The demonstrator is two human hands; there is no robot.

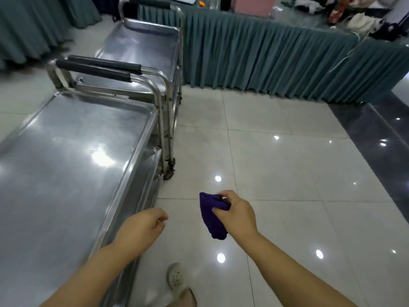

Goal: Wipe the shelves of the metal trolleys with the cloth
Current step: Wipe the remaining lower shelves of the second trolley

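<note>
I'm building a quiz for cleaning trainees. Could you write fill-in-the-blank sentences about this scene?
1. The right hand grips a ____ cloth.
2. The left hand holds ____.
3. The cloth is held above the tiled ____, beside the near trolley, not touching it.
4. That trolley's handles are padded in ____.

Missing words: purple; nothing; floor; black.

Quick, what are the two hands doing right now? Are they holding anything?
Left hand: open, fingers loosely curled, holding nothing.
Right hand: closed, gripping the purple cloth.
</note>
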